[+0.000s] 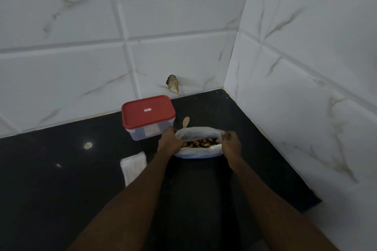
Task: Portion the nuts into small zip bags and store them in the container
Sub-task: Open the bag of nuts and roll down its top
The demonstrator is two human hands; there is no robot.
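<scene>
two bare forearms are cut off by the bottom edge of the frame and reach up toward its centre. a wide stretch of the dark desk (51,189) is left bare in the lower left; at the right the desk is closed off by a tiled wall (306,108), and its near corner is seen at the lower right.

left of the left forearm, a stack of small zip bags (133,166) is laid flat on the desk, its near end hidden behind the arm.

just below the centre, a white plastic bag (197,154) is held with its mouth pulled wide. its left rim is gripped by the left hand (170,138) with fingers curled over it; its right rim is pinched by the right hand (231,142). the fingertips are mostly hidden by the plastic. the nuts (202,143) are seen inside the bag as a dark and tan heap; single kinds cannot be made out.

a wooden spoon (186,122) is partly hidden behind the bag's far rim, only its rounded end showing. whether it touches the bag cannot be told.

just left of it, near the left hand, the clear container (142,133) is set with its red lid (148,112) on; its contents cannot be made out. beyond it, a broken hole (173,83) is seen in the back wall's tile.
</scene>
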